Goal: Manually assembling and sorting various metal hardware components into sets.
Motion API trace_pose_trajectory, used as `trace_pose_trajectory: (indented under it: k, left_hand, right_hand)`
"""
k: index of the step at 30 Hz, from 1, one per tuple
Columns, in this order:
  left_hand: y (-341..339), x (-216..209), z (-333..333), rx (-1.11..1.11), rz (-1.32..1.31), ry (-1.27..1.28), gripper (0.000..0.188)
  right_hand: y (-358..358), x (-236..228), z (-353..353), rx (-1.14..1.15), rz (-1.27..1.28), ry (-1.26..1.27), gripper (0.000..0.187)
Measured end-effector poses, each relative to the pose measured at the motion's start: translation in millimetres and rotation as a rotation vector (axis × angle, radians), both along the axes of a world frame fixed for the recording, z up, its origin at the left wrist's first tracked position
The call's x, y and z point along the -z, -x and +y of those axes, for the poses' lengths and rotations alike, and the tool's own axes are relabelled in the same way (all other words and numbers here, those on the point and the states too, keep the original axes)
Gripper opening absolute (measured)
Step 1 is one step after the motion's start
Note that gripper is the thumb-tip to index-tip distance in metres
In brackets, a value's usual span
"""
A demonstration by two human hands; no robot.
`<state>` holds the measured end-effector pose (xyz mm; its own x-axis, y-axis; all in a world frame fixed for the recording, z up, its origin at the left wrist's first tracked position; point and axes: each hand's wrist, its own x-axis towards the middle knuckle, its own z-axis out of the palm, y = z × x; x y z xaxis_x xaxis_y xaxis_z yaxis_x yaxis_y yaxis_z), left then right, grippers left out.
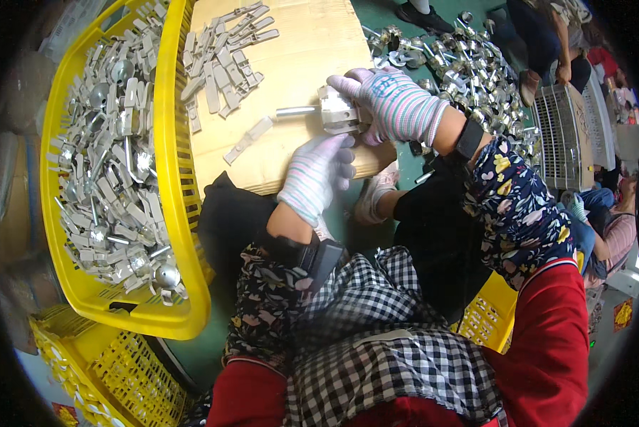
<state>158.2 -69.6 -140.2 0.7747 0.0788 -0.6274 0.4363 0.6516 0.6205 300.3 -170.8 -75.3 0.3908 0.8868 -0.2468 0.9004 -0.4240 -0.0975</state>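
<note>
A shiny metal cup-shaped part (337,112) with a thin rod (296,111) sticking out to its left is held over the wooden board. My right hand (399,103), in a striped knit glove, grips it from the right with fingers and thumb around its body. Close below it is my left hand (316,174), gloved alike, its fingers curled together at the part's lower edge; whatever is between those fingertips is hidden. A flat grey clip-like lever (249,139) rests on the board by the rod's left end. Farther back lie several similar grey levers (227,67) in a loose pile.
The pale wooden board (302,43) stands before me. A yellow basket (181,153) full of grey levers and metal parts is on the left. Many metal cup parts (469,71) cover the floor at the far right. Other people and a white crate (556,132) are beyond.
</note>
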Motion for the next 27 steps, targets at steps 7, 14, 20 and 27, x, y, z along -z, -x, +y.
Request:
trace_pose_trajectory:
  k: [7,14,20,27]
  left_hand:
    - [0,-16,-2,-0.06,-0.008,0.346,0.04]
    - [9,-113,24,0.022,-0.516,-0.563,0.048]
    - [-14,-36,36,0.534,-0.476,-2.097,0.096]
    - [-52,-17,45,0.699,-0.295,-1.661,0.094]
  right_hand:
    - [0,9,-5,0.006,0.021,-0.068,0.073]
    - [-2,16,-11,0.022,0.096,-0.103,0.083]
    - [-2,7,-4,0.01,0.08,-0.065,0.091]
    - [-2,6,-1,0.033,0.099,-0.068,0.092]
